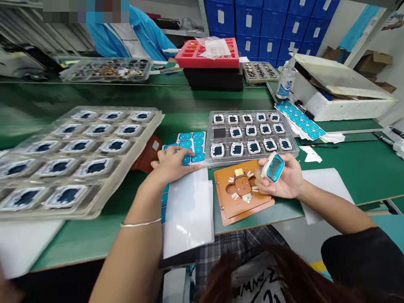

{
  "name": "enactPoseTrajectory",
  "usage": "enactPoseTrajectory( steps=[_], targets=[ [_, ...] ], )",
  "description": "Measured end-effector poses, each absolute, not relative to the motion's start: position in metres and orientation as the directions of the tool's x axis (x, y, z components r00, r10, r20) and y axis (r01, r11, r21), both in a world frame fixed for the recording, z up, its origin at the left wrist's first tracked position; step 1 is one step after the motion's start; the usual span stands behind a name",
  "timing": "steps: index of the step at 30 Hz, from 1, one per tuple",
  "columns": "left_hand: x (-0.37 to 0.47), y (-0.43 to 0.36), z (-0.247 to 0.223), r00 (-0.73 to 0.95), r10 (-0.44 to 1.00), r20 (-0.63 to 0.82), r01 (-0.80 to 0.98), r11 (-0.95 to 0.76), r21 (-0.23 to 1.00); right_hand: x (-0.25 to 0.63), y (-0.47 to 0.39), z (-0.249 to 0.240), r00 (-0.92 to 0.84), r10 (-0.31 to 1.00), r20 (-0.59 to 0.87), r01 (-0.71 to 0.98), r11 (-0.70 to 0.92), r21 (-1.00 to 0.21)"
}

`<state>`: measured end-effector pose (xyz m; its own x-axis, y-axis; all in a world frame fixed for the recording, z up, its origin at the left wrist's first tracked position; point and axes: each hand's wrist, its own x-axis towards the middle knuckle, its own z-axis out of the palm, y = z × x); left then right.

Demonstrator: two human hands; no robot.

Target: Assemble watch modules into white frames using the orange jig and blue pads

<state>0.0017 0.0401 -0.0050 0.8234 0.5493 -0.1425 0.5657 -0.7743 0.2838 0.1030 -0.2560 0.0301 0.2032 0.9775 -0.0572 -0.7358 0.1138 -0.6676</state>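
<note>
My right hand (292, 179) holds up a small white watch case (274, 167) with a blue film around its dark face. Below it lies an orange-brown fixture plate (227, 206) with a shaped recess and small white pads. My left hand (173, 165) rests on a sheet of blue stickers (198, 143), fingers apart and fingertips touching the sheet. Translucent backing film (189, 210) covers the sheet's near part. Behind the fixture, a clear plastic tray (252, 158) carries rows of white watch cases (254, 147); one slot at its left shows only a dark square.
A larger tray (104, 202) of white cases stands raised on the left. More blue stickers (303, 120), a pump bottle (286, 80) and a white foam box (341, 103) are at the right. A red bin (206, 62) sits on the back shelf, near a person in a blue jacket (148, 31).
</note>
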Motion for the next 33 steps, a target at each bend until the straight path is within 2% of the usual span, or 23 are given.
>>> enactPoseTrajectory(
  steps=[3, 8, 11, 13, 16, 18, 23, 29, 33],
  targets=[
    [0.005, 0.034, 0.001, 0.789, 0.575, -0.217, 0.613, -0.755, 0.233, 0.106, -0.259, 0.031, 0.295, 0.953, -0.072, -0.659, 0.148, -0.738],
    [0.006, 0.032, 0.005, 0.796, 0.564, -0.219, 0.605, -0.751, 0.266, 0.128, -0.261, 0.028, 0.427, 0.903, -0.041, -0.376, 0.137, -0.917],
    [0.005, 0.035, 0.003, 0.810, 0.545, -0.218, 0.587, -0.750, 0.306, 0.151, -0.249, 0.031, 0.512, 0.859, 0.024, -0.085, 0.079, -0.993],
    [0.005, 0.038, 0.003, 0.822, 0.523, -0.224, 0.569, -0.751, 0.336, 0.169, -0.232, 0.035, 0.551, 0.827, 0.111, 0.193, 0.003, -0.981],
    [0.005, 0.041, 0.002, 0.838, 0.502, -0.217, 0.546, -0.748, 0.378, 0.193, -0.199, 0.040, 0.501, 0.822, 0.272, 0.607, -0.110, -0.787],
    [0.006, 0.044, 0.000, 0.846, 0.496, -0.196, 0.530, -0.744, 0.407, 0.206, -0.176, 0.043, 0.444, 0.832, 0.332, 0.741, -0.133, -0.659],
    [0.003, 0.051, -0.006, 0.863, 0.499, -0.085, 0.468, -0.723, 0.509, 0.219, -0.131, 0.044, 0.278, 0.884, 0.375, 0.886, -0.084, -0.457],
    [-0.008, 0.050, -0.001, 0.870, 0.472, 0.144, 0.258, -0.684, 0.682, 0.188, -0.100, 0.040, 0.026, 0.907, 0.421, 0.966, 0.085, -0.243],
    [-0.014, 0.044, 0.008, 0.837, 0.475, 0.271, 0.122, -0.644, 0.755, 0.152, -0.094, 0.036, -0.266, 0.858, 0.439, 0.933, 0.344, -0.106]
  ],
)
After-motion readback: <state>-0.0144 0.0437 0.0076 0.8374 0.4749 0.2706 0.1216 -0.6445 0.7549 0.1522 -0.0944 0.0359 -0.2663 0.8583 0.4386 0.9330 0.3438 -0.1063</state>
